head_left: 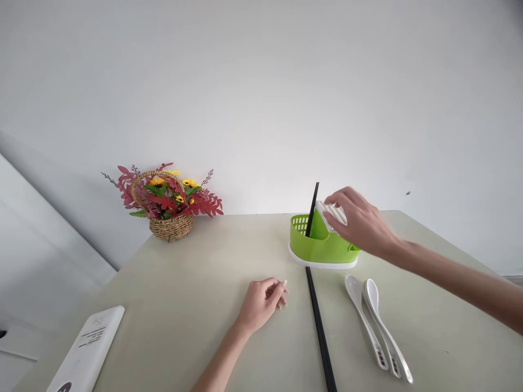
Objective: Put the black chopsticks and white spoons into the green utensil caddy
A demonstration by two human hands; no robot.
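The head view shows a green holder [316, 247] on the far part of the table, right of the middle. Its body is bright, smooth green with rounded ends; a grid of small openings pierces the wall of its left compartment. A white base [322, 265] shows as a rim under the front edge, and a white ridged piece [337, 213] sits high on it, its parallel ribs partly covered by fingers. Dark, slender chopsticks [312, 209] stand in the left compartment, tilted with their tops to the right; how many is hard to tell.

The right hand [362, 223] reaches over the holder, thumb and fingers parted around the ridged piece; whether they grip it or merely touch it cannot be told. The left hand [261, 305] lies at the table, left of the holder's front, its fingers loosely curled with nothing visible in them.

Long black chopsticks [320, 332] lie in front of the holder, running toward the near edge. To their right, three glossy white spoons [372, 293] lie close together, with patterned handle ends. A printed white box [92, 340] lies at the near left, and a woven basket [171, 226] of red leaves and yellow flowers stands farther back.
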